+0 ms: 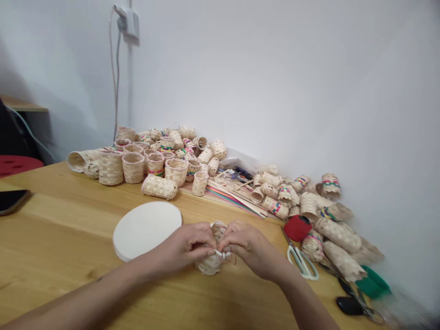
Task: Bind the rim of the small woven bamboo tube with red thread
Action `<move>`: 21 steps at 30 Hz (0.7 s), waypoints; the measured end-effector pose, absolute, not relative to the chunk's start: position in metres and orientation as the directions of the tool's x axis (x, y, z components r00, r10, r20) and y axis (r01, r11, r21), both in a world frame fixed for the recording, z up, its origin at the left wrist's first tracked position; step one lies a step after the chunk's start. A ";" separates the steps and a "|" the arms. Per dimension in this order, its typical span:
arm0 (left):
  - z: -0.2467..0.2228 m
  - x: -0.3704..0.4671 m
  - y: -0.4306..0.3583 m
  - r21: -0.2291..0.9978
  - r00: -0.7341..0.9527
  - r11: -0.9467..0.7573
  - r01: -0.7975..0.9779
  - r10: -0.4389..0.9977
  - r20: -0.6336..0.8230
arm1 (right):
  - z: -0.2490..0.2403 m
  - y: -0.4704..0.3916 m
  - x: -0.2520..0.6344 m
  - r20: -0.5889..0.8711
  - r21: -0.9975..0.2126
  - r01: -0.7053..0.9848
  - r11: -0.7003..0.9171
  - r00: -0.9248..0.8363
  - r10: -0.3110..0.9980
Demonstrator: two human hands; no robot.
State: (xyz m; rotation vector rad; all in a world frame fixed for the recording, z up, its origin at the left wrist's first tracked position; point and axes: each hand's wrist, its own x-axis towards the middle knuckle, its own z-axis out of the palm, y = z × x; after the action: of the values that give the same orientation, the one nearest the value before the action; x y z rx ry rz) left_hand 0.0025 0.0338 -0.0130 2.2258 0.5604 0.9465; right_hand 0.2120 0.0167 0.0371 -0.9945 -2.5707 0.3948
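Note:
A small woven bamboo-strip basket (208, 266) lies on its side at the table's near middle, between my two hands. My left hand (196, 240) is closed, thumb and fingertips pinching at the basket's whitish rim. From the other side my right hand (244, 245) is pinched at that same rim, its fingertips almost meeting the left ones. A thin reddish thread (233, 260) hangs just under the right fingertips. Both hands cover part of the basket, and whether a needle is there I cannot tell.
A white round disc (147, 229) lies left of my hands. Woven baskets (176, 170) are heaped along the wall. Coloured strips (237, 200) lie behind. At right are scissors (302, 262), a red thread spool (297, 228) and a green bowl-like object (374, 281). A phone (13, 201) is far left.

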 end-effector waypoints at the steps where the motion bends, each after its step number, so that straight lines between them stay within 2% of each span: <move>1: -0.013 0.002 0.034 0.705 0.645 -0.698 0.129 0.599 0.475 | 0.039 0.017 0.212 0.208 -0.395 0.597 0.698 -0.682 0.701; 5: -0.014 0.003 0.034 0.703 0.637 -0.701 0.116 0.596 0.489 | 0.051 0.018 0.212 0.160 -0.439 0.644 0.626 -0.630 0.760; 8: -0.016 0.005 0.032 0.684 0.646 -0.716 0.138 0.589 0.486 | 0.055 0.015 0.205 0.159 -0.402 0.646 0.649 -0.649 0.744; 12: -0.019 0.005 0.032 0.658 0.644 -0.736 0.160 0.583 0.495 | 0.056 0.009 0.197 0.205 -0.256 0.630 0.734 -0.706 0.678; 18: -0.017 0.004 0.037 0.749 0.434 -0.643 0.161 0.728 0.532 | 0.046 0.005 0.197 0.560 0.013 0.615 0.789 -0.658 0.503; 21: -0.014 0.006 0.036 0.797 0.383 -0.585 0.152 0.778 0.498 | 0.034 0.007 0.198 0.573 0.095 0.633 0.768 -0.666 0.478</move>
State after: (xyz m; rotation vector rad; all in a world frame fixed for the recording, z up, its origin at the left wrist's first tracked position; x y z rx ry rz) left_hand 0.0058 0.0360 -0.0144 1.9801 0.7968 1.2081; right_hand 0.1977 0.0068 0.0341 -0.8316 -2.4301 -0.3893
